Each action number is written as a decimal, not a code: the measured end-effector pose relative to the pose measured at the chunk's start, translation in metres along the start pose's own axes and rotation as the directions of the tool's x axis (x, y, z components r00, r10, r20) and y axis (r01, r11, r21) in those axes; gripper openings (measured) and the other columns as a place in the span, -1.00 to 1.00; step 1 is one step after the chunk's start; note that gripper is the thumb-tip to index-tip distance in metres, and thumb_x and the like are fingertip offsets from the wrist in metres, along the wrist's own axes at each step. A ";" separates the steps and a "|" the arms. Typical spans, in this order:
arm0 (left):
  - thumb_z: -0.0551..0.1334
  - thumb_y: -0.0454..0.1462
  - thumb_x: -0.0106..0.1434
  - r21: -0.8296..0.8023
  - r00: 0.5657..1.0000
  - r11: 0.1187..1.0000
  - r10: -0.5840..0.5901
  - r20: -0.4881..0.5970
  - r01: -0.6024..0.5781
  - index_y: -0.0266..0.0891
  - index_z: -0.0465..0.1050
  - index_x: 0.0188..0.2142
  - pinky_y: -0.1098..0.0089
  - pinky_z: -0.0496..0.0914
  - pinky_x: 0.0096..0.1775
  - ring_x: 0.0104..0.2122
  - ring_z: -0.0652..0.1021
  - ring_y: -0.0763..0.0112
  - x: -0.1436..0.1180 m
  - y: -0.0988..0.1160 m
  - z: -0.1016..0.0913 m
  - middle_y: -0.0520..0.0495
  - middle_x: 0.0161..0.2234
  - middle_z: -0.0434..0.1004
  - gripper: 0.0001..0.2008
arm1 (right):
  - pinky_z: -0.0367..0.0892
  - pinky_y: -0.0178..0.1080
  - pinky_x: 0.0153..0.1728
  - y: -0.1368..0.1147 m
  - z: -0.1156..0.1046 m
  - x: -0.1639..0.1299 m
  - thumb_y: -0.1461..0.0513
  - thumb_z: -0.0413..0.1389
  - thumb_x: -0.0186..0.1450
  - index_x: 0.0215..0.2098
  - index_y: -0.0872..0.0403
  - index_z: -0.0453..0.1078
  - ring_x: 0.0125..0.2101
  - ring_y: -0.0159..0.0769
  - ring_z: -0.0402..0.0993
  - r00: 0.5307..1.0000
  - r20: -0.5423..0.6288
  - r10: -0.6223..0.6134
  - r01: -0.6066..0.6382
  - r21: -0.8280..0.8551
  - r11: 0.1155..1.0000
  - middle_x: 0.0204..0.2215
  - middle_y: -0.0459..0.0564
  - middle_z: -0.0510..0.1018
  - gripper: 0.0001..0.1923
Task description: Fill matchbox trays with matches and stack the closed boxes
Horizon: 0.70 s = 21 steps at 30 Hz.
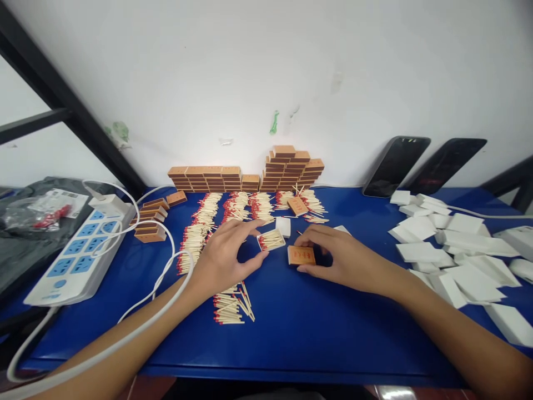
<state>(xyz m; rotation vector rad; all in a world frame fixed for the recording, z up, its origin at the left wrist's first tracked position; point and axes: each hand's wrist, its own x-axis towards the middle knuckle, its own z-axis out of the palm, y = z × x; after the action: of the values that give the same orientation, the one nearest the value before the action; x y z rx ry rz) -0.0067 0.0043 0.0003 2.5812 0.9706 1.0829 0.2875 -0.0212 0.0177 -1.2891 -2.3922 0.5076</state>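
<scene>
My left hand (227,253) rests on the blue table (291,328), its thumb and fingers around a small white matchbox tray (271,240) filled with red-tipped matches. My right hand (341,256) lies flat beside it, fingertips on an orange matchbox sleeve (301,255) lying on the table. Rows of loose matches (233,214) spread behind and under my left hand, and a smaller heap of matches (231,304) lies near my left wrist. An empty white tray (283,226) sits just behind the filled one.
Stacked orange matchboxes (287,166) line the wall, with more (150,219) at the left. White boxes (449,250) pile up at right. A power strip (83,250) with white cable (166,266) lies left. Two dark phones (395,165) lean on the wall.
</scene>
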 end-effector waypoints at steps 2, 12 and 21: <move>0.39 -0.20 0.37 -0.013 1.000 1.000 0.003 0.011 -0.002 -0.13 0.32 0.31 0.11 0.52 0.12 -0.01 0.62 0.21 0.000 0.002 0.000 -0.08 -0.06 0.67 -0.43 | 0.52 -0.16 -0.30 -0.003 0.002 0.002 0.10 0.32 0.34 -0.02 -0.07 0.49 -0.23 -0.17 0.58 0.996 -0.088 -0.032 0.035 0.034 0.999 -0.11 0.02 0.61 -0.72; 0.39 -0.28 0.33 0.019 0.995 0.995 0.102 -0.015 -0.101 -0.22 0.44 0.20 0.15 0.56 -0.02 -0.13 0.62 0.23 0.002 0.006 0.001 -0.11 -0.14 0.67 -0.54 | 0.56 -0.07 -0.03 -0.002 0.010 0.003 0.11 0.28 0.41 0.13 -0.09 0.48 -0.03 -0.09 0.60 0.945 -0.270 -0.188 0.196 0.004 0.981 -0.01 0.08 0.59 -0.66; 0.31 -0.34 0.35 -0.039 0.987 0.989 0.148 0.055 -0.146 -0.19 0.60 0.07 0.14 0.56 -0.10 -0.20 0.58 0.25 0.002 0.010 0.000 -0.11 -0.25 0.58 -0.70 | 0.56 0.00 0.05 -0.007 0.015 0.003 0.13 0.28 0.41 0.15 -0.12 0.48 0.00 -0.08 0.60 0.924 -0.310 -0.225 0.232 -0.014 0.973 -0.02 0.09 0.59 -0.65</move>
<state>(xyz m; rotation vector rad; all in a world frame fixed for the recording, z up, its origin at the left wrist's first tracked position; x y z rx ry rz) -0.0004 -0.0024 0.0053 2.6753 0.7523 1.0423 0.2739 -0.0245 0.0088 -0.9776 -2.2228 0.2415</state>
